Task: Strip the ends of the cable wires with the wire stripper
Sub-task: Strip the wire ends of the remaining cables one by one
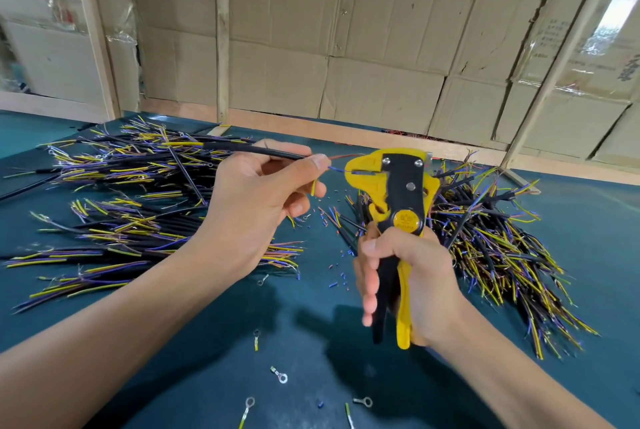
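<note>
My left hand [256, 200] pinches a black cable [242, 148] between thumb and fingers, held above the table. A thin blue wire [336, 169] from its end reaches into the jaws of the yellow and black wire stripper [394, 186]. A red wire runs above the jaws and a yellow wire end bends down by my fingers. My right hand [408, 276] grips the stripper's handles, with the tool upright and its jaws pointing left.
Heaps of black cables with yellow, blue and brown wire ends lie on the green table [207, 342], one pile left [131, 193] and one right [485, 241]. Insulation scraps and ring terminals [280, 376] dot the middle. Cardboard walls stand behind.
</note>
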Action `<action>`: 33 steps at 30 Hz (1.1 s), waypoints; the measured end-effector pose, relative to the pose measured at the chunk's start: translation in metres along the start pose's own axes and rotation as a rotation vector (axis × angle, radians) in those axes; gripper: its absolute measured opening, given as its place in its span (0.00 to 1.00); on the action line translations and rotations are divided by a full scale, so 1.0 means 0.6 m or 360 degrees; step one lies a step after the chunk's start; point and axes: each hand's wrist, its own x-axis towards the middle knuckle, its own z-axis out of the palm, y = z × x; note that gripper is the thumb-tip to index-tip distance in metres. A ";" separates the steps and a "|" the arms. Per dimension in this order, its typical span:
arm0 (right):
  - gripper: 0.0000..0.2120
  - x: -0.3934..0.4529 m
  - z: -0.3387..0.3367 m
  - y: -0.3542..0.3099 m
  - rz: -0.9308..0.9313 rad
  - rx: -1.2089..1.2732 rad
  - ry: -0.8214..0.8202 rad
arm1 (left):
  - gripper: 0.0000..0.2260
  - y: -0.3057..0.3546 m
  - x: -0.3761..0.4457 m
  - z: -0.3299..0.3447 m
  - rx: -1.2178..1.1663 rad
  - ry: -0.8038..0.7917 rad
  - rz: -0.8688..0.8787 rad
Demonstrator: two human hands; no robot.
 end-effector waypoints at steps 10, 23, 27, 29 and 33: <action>0.12 0.011 -0.020 -0.006 0.0105 0.0216 -0.0316 | 0.06 0.019 0.018 -0.022 -0.0180 -0.0107 -0.0108; 0.09 0.007 -0.013 -0.004 0.0044 0.0119 -0.0345 | 0.07 0.007 0.018 -0.022 -0.0046 -0.0190 -0.0171; 0.08 0.006 -0.014 -0.009 0.0066 0.0057 -0.0246 | 0.07 0.005 0.018 -0.023 -0.0038 -0.0208 -0.0150; 0.08 0.006 -0.014 -0.011 0.0090 0.0030 -0.0164 | 0.07 0.003 0.017 -0.023 -0.0027 -0.0212 -0.0167; 0.13 0.004 -0.012 -0.006 0.0192 0.0163 -0.0213 | 0.10 0.001 0.014 -0.023 0.0016 -0.0200 -0.0196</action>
